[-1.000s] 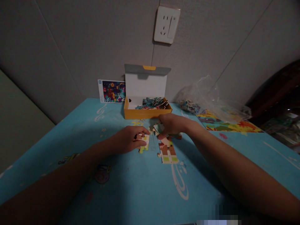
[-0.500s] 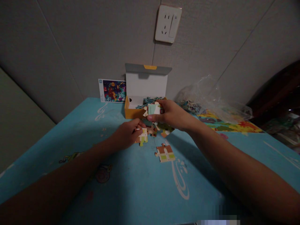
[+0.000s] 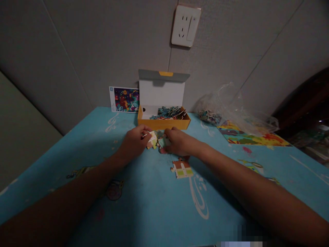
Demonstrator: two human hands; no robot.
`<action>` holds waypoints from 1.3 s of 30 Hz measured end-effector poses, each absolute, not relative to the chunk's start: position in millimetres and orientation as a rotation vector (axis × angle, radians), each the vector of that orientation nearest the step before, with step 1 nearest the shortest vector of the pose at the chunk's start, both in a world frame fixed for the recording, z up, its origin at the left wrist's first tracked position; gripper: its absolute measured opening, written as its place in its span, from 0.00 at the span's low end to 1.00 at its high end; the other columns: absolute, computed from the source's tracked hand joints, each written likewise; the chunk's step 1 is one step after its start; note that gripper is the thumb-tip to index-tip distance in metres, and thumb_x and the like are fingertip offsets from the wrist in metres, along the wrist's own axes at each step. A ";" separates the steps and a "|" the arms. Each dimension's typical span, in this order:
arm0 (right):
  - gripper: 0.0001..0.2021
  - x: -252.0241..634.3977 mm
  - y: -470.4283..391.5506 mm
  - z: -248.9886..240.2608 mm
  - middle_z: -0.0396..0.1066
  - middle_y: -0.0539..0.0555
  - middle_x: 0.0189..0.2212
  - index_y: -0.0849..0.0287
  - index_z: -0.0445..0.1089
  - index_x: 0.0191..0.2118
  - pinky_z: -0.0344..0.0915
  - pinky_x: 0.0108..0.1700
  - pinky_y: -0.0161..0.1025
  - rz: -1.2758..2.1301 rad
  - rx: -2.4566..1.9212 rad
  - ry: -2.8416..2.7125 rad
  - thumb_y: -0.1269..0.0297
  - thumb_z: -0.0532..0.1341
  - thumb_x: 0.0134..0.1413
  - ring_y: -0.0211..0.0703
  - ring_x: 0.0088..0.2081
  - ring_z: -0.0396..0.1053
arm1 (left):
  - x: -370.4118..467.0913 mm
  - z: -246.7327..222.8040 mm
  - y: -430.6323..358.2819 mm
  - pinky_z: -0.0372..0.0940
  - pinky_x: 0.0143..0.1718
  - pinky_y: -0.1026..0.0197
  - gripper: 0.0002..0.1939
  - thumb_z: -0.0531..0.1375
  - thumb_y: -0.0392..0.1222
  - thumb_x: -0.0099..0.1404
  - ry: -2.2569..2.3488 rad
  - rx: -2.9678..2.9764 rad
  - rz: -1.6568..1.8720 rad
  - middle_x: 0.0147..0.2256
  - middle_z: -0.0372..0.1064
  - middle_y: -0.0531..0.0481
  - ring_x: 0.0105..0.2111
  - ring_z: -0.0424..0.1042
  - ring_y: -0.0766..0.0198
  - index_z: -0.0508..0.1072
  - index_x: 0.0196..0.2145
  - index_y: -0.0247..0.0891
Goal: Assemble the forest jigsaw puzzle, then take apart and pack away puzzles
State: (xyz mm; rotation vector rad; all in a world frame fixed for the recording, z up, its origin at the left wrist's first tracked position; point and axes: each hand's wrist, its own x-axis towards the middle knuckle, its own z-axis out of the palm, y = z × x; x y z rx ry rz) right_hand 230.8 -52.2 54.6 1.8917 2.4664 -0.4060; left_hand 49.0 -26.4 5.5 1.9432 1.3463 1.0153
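Note:
My left hand (image 3: 136, 141) is closed on a jigsaw piece (image 3: 152, 140) in cream, brown and green, its thumb and fingers pinching the left side. Just to the right, my right hand (image 3: 180, 141) is closed over pale green jigsaw pieces (image 3: 161, 143), low at the tabletop; how many it grips is hidden by the fingers. The two hands' pieces are very near each other, and I cannot tell whether they touch. Nearer to me, a brown, white and green jigsaw piece (image 3: 182, 168) lies flat, partly under the right hand's shadow.
Behind the hands stands an open yellow box (image 3: 164, 124) holding several jigsaw pieces (image 3: 172, 112). A picture card (image 3: 125, 99) leans on the wall to its left. At right are a clear plastic bag (image 3: 231, 103) with pieces and a colourful sheet (image 3: 252, 135). The cloth (image 3: 154, 206) is blue.
My right hand has come down from in front of the box to the tabletop with its pieces. My left hand has shifted slightly up, still pinching its piece.

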 end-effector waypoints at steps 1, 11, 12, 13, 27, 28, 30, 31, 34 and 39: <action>0.30 231.3 -51.5 54.6 0.69 0.67 0.48 0.66 0.66 0.51 0.64 0.43 0.40 -0.415 1.918 2.470 0.55 0.70 0.44 0.55 0.47 0.70 | 49.1 5.4 -26.3 0.68 0.32 0.61 0.09 0.56 0.42 0.58 1.350 1.948 1.011 0.29 0.72 0.50 0.30 0.73 0.61 0.71 0.36 0.37; 0.24 232.3 -46.6 57.4 0.76 0.59 0.34 0.64 0.74 0.37 0.57 0.28 0.36 -0.446 1.885 2.379 0.48 0.70 0.41 0.48 0.34 0.72 | 48.8 1.6 -26.0 0.69 0.36 0.58 0.11 0.56 0.42 0.60 1.343 2.005 1.035 0.33 0.73 0.47 0.33 0.74 0.60 0.72 0.38 0.36; 0.23 233.0 -46.2 59.2 0.76 0.59 0.35 0.63 0.74 0.38 0.56 0.28 0.36 -0.428 1.887 2.390 0.48 0.70 0.42 0.48 0.35 0.72 | 48.6 0.5 -25.1 0.69 0.37 0.58 0.11 0.56 0.42 0.60 1.342 2.005 1.045 0.33 0.73 0.47 0.33 0.74 0.60 0.72 0.39 0.36; 0.23 234.2 -46.0 62.3 0.76 0.60 0.37 0.63 0.74 0.39 0.56 0.29 0.36 -0.407 1.894 2.403 0.48 0.69 0.43 0.48 0.37 0.72 | 48.3 -0.8 -24.0 0.69 0.38 0.58 0.11 0.57 0.42 0.60 1.339 2.000 1.058 0.34 0.73 0.47 0.34 0.74 0.60 0.72 0.39 0.36; 0.20 226.8 -99.5 107.4 0.73 0.63 0.44 0.63 0.74 0.46 0.60 0.30 0.34 -0.458 1.251 2.279 0.63 0.71 0.45 0.46 0.37 0.73 | 51.6 3.1 -26.8 0.70 0.39 0.60 0.12 0.57 0.45 0.62 1.277 1.951 1.268 0.38 0.74 0.47 0.38 0.74 0.60 0.71 0.41 0.37; 0.21 224.6 -101.3 105.8 0.72 0.65 0.46 0.64 0.74 0.47 0.60 0.31 0.34 -0.433 1.258 2.262 0.64 0.71 0.45 0.47 0.38 0.73 | 51.6 3.9 -27.0 0.70 0.38 0.60 0.12 0.57 0.45 0.62 1.275 1.950 1.270 0.38 0.74 0.47 0.38 0.74 0.60 0.71 0.42 0.37; 0.22 222.6 -102.3 104.0 0.71 0.65 0.47 0.64 0.73 0.48 0.62 0.33 0.35 -0.418 1.262 2.259 0.64 0.71 0.45 0.48 0.39 0.73 | 51.5 5.1 -26.6 0.70 0.38 0.60 0.12 0.57 0.44 0.63 1.285 1.958 1.273 0.38 0.74 0.47 0.37 0.74 0.61 0.72 0.42 0.36; 0.21 222.4 -101.9 103.7 0.72 0.64 0.47 0.64 0.74 0.48 0.63 0.34 0.36 -0.427 1.255 2.261 0.64 0.71 0.46 0.49 0.40 0.73 | 51.4 5.5 -26.2 0.70 0.38 0.61 0.12 0.57 0.44 0.63 1.296 1.962 1.282 0.37 0.74 0.47 0.37 0.74 0.61 0.72 0.42 0.36; 0.20 223.3 -99.3 103.3 0.75 0.60 0.41 0.64 0.74 0.47 0.64 0.35 0.37 -0.471 1.231 2.246 0.65 0.71 0.45 0.49 0.40 0.73 | 50.8 5.5 -25.3 0.69 0.36 0.62 0.13 0.58 0.45 0.63 1.309 1.936 1.325 0.36 0.75 0.48 0.35 0.75 0.62 0.72 0.43 0.36; 0.20 223.8 -94.6 102.9 0.77 0.59 0.38 0.63 0.75 0.44 0.63 0.34 0.37 -0.474 1.204 2.240 0.63 0.72 0.43 0.50 0.39 0.74 | 49.3 4.2 -26.5 0.69 0.37 0.62 0.13 0.59 0.45 0.63 1.361 1.907 1.484 0.37 0.75 0.49 0.35 0.74 0.62 0.74 0.43 0.38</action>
